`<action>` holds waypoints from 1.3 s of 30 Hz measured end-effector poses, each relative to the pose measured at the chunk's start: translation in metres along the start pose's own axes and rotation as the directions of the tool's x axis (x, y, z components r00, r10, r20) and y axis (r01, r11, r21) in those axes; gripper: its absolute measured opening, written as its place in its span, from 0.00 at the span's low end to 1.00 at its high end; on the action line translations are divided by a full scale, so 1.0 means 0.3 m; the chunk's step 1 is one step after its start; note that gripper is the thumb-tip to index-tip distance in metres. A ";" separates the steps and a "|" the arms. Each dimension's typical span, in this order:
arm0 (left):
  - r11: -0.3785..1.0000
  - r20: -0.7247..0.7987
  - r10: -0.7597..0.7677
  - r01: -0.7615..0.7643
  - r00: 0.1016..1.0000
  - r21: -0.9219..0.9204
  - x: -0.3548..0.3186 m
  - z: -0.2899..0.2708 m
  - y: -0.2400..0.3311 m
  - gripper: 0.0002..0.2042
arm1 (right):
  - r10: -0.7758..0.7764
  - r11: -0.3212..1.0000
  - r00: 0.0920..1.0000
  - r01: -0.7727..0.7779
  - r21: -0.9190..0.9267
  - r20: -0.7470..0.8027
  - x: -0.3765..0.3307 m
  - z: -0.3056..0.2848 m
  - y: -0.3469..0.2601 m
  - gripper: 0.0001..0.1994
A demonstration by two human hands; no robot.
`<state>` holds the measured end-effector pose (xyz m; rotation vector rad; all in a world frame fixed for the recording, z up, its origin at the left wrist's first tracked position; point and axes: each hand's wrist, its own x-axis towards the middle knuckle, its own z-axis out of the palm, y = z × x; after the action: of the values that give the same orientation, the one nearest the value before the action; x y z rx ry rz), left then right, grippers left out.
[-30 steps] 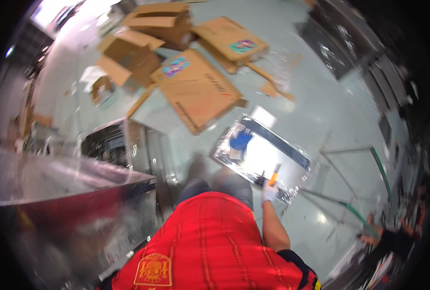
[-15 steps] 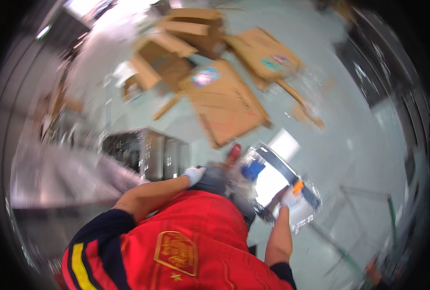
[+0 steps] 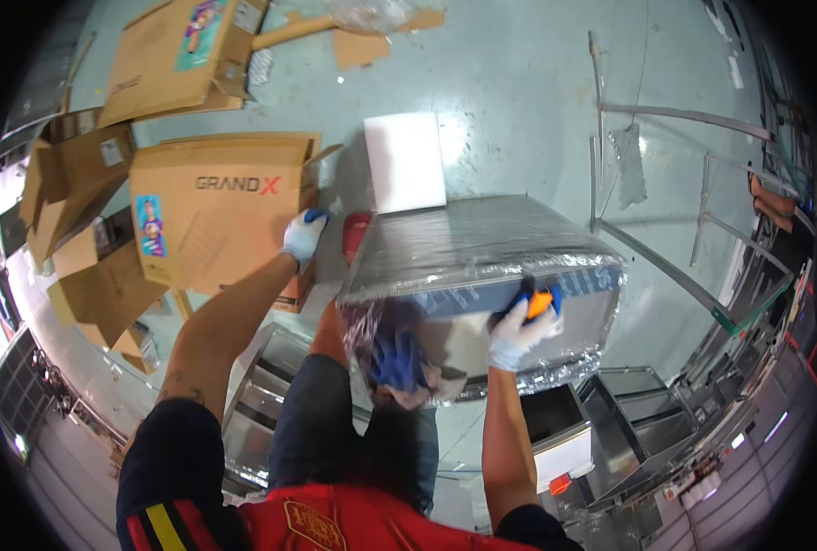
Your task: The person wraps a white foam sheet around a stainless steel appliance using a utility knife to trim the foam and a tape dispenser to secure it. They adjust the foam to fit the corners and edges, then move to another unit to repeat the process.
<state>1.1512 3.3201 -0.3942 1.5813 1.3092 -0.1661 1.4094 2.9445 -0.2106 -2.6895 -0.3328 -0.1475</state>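
My left hand (image 3: 303, 237), in a white glove with a blue palm, appears over the right end of a printed cardboard carton (image 3: 225, 211). Its fingers are curled; whether they grip the carton or something else is hidden. An orange and black tool (image 3: 539, 303), its exact kind unclear, is held in my gloved right hand (image 3: 517, 335). That hand is at the dark band of a metal box (image 3: 482, 230) wrapped in clear film, which stands before my legs. On the box's near side shows a blue glove-like shape (image 3: 397, 361), partly blurred, perhaps a reflection.
A white foam block (image 3: 406, 163) is beyond the wrapped box. Other cardboard boxes (image 3: 106, 285) are at the left, with another carton (image 3: 165, 60) behind. A metal frame (image 3: 665, 257) lies on the right floor, and part of another person (image 3: 774, 207) shows at the right edge.
My view has turned, so the cartons now appear at the left. My left hand has moved from my thigh out to the carton. My right hand still holds the orange tool.
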 end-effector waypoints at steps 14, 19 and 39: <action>0.882 0.124 -0.371 0.391 0.920 -0.263 0.759 0.853 -0.229 0.44 | 0.139 0.987 0.979 -0.149 -0.063 -0.146 -0.115 0.017 0.070 0.42; 0.936 0.060 -0.350 0.351 0.935 -0.026 0.730 0.763 -0.152 0.31 | 0.086 0.992 0.984 -0.099 -0.079 -0.158 -0.106 0.028 0.065 0.43; 0.451 0.470 0.079 -0.452 0.879 0.770 0.864 0.480 0.571 0.55 | 0.201 0.964 0.968 -0.169 0.207 -0.147 -0.059 0.071 -0.014 0.38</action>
<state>1.4568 3.4003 -0.5263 2.4383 0.6024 -1.0276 1.3923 2.9535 -0.2310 -2.4785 -0.0393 -0.2681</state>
